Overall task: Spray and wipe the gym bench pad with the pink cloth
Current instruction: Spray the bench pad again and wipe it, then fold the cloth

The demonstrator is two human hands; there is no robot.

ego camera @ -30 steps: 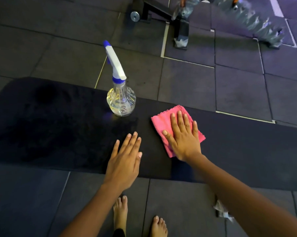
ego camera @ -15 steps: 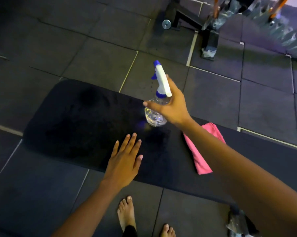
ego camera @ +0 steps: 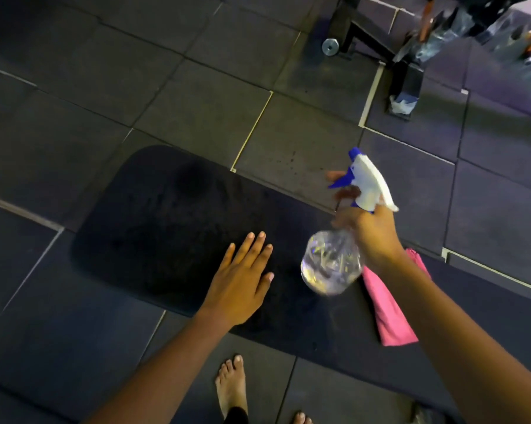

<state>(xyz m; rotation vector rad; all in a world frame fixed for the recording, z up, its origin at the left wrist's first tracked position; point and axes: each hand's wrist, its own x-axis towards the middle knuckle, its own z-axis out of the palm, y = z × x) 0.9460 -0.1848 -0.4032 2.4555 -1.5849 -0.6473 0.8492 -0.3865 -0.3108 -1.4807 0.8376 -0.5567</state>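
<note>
Fingers of the right hand [ego camera: 371, 237] wrap the spray bottle [ego camera: 331, 264] at middle right, tipped, I think, to wet the dark bench pad [ego camera: 166, 234], while the left hand [ego camera: 239, 280] lies flat and open on it, and the pink cloth [ego camera: 389, 313] waits there under the right arm for wiping.

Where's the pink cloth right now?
In the head view, the folded pink cloth lies on the right part of the black bench pad, partly hidden by the right forearm, next to the clear spray bottle in the right hand.
</note>
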